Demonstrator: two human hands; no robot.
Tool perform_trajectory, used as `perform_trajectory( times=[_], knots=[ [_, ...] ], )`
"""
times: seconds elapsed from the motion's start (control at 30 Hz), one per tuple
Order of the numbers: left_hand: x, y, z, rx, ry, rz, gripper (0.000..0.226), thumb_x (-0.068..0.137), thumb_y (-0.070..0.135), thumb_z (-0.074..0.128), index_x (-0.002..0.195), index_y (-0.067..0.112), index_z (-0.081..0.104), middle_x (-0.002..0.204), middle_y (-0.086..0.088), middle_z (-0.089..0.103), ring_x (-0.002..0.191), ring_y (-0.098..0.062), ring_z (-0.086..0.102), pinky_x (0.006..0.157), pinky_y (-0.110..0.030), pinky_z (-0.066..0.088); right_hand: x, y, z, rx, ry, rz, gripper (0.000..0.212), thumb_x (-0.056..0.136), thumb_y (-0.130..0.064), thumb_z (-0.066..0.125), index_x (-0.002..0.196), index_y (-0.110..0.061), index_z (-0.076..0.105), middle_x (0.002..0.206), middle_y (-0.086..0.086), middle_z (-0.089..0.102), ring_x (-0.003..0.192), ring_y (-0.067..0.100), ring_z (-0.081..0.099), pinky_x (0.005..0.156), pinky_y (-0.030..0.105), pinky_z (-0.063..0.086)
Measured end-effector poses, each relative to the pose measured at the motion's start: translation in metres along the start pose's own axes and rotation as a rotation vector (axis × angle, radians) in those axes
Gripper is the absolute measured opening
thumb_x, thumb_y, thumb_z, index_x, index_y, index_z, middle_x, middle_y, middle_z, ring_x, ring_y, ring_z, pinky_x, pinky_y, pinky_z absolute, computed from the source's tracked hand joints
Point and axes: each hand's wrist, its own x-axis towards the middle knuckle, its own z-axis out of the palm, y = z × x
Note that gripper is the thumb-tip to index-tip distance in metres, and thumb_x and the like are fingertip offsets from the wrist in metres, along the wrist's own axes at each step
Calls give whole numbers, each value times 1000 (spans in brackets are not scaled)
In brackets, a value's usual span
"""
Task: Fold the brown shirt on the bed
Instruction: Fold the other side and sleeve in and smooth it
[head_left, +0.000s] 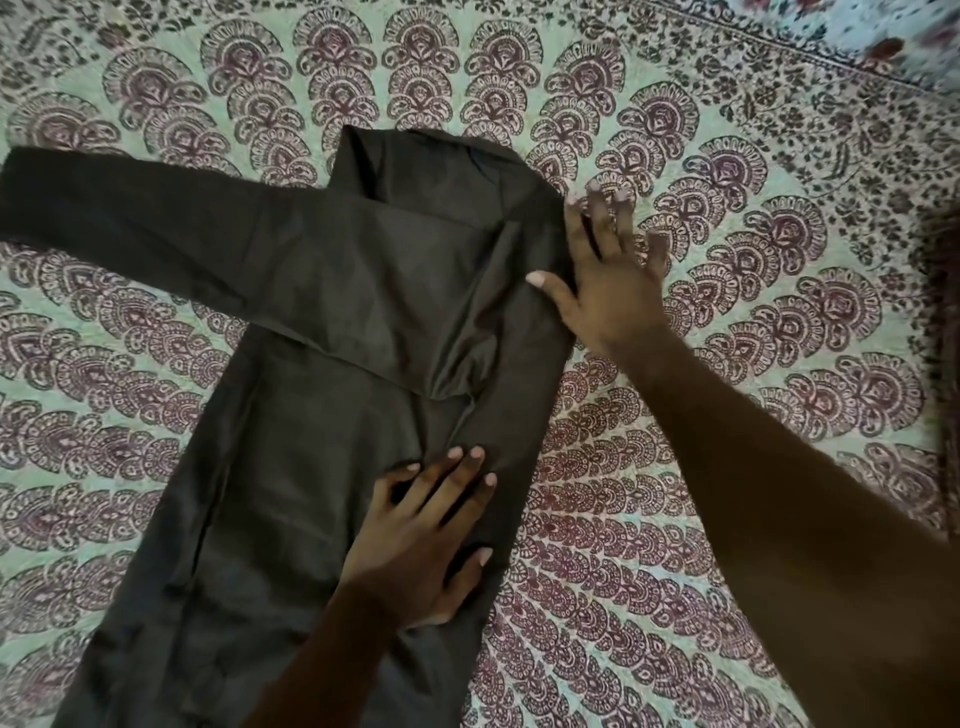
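Partly cropped, the brown shirt (322, 291) loses its hem at the lower frame edge and one sleeve end at the left edge; the right hand (608, 280) is motion-blurred. It lies flat on the bed (779, 364). On its lower body panel the left hand (426, 525) presses with fingers (449, 483) straight and spread. The right hand, fingers likewise apart, rests flat at the shirt's right shoulder edge. Long axis: collar far, hem near, slanting leftward.

Brown shirt (311, 441) flat, 1 sleeve seemingly folded across.
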Motion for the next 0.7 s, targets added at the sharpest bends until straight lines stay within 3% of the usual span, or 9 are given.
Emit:
perform_trajectory(
  times=[0.1, 0.23, 0.37, 0.5, 0.7],
  knots=[
    [-1, 0, 1, -5, 6, -4, 70, 86, 56, 62, 147, 22, 55, 164, -4, 39, 147, -24, 44, 104, -46, 36, -69, -29, 14, 94, 90, -112, 76, 106, -57, 35, 166, -15, 14, 174, 10, 3, 161, 30, 5, 124, 55, 20],
    [1, -2, 2, -10, 3, -8, 70, 87, 56, 59, 148, 23, 53, 165, -3, 38, 147, -24, 42, 104, -46, 36, -136, -24, 40, 19, -49, -356, 65, 107, -57, 29, 164, -26, 24, 174, 5, 9, 160, 22, 13, 123, 53, 24],
    [-1, -1, 1, -19, -8, -16, 69, 91, 57, 55, 151, 24, 50, 166, -2, 35, 151, -22, 37, 106, -48, 34, -105, 0, 38, -41, -16, -278, 66, 104, -65, 27, 163, -37, 24, 174, 4, 11, 159, 27, 16, 123, 56, 22],
    [-3, 2, -4, -11, -30, -21, 69, 91, 57, 53, 152, 24, 48, 166, -1, 35, 151, -21, 35, 108, -48, 32, -93, -12, 31, -33, -35, -178, 70, 103, -63, 25, 163, -28, 26, 174, 6, 10, 160, 35, 10, 122, 62, 15],
    [-9, 6, -15, -31, -46, 6, 69, 93, 55, 53, 151, 19, 47, 165, -4, 35, 152, -26, 32, 114, -50, 31, -179, -59, 48, 12, -67, -208, 66, 106, -53, 26, 164, -22, 21, 174, 7, 12, 160, 31, 8, 124, 60, 19]
  ],
)
